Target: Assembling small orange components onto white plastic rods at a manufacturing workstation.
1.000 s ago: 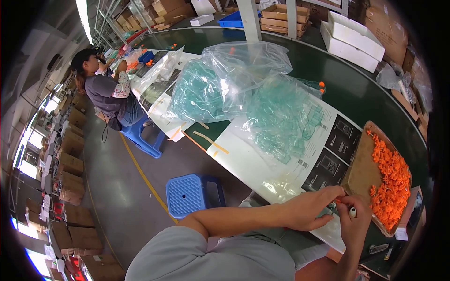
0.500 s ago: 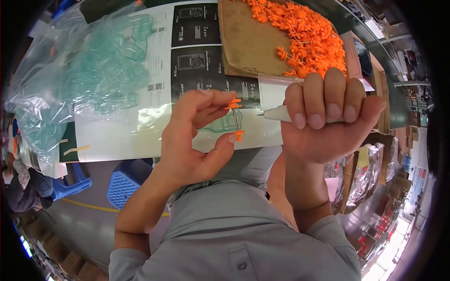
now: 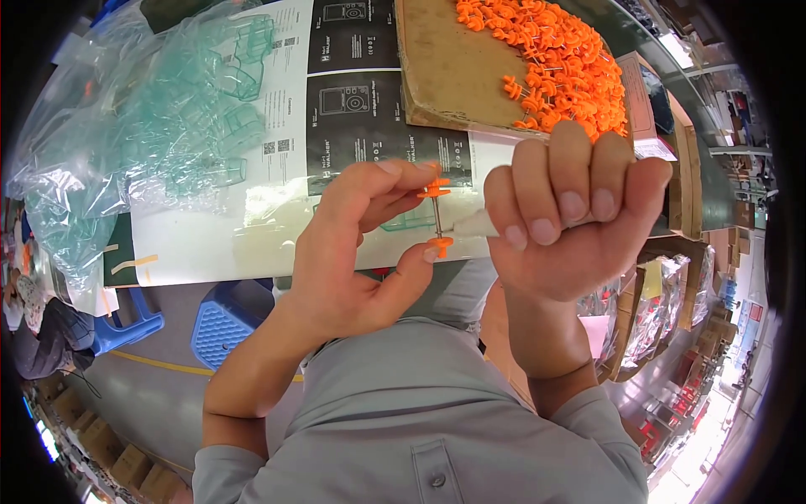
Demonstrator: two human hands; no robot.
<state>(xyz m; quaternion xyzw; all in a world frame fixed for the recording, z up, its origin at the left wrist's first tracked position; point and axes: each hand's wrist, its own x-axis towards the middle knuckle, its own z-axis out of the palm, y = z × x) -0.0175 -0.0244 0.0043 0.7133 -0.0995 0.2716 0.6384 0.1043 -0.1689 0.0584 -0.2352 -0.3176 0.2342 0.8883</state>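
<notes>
My left hand (image 3: 340, 260) pinches a small orange-ended axle (image 3: 437, 217) upright between thumb and fingers. A thin metal rod joins its two orange plastic ends. My right hand (image 3: 567, 231) is closed round a white narrow-tipped dispensing tube (image 3: 474, 225), most of it hidden in the fist. The tube's thin tip points left and meets the rod near the lower orange end; whether it touches is hard to make out. Behind the axle, a clear green plastic piece (image 3: 405, 222) lies on the table.
A shallow cardboard tray (image 3: 462, 76) beyond my hands holds a heap of similar orange axles (image 3: 567, 71). Clear plastic bags (image 3: 109, 143) with green transparent shells lie at left on printed sheets (image 3: 353, 109). A blue stool (image 3: 222, 328) stands below the table.
My right hand has moved left, bringing the tube's tip from apart to the axle's rod. My left hand has shifted slightly right, still pinching the axle.
</notes>
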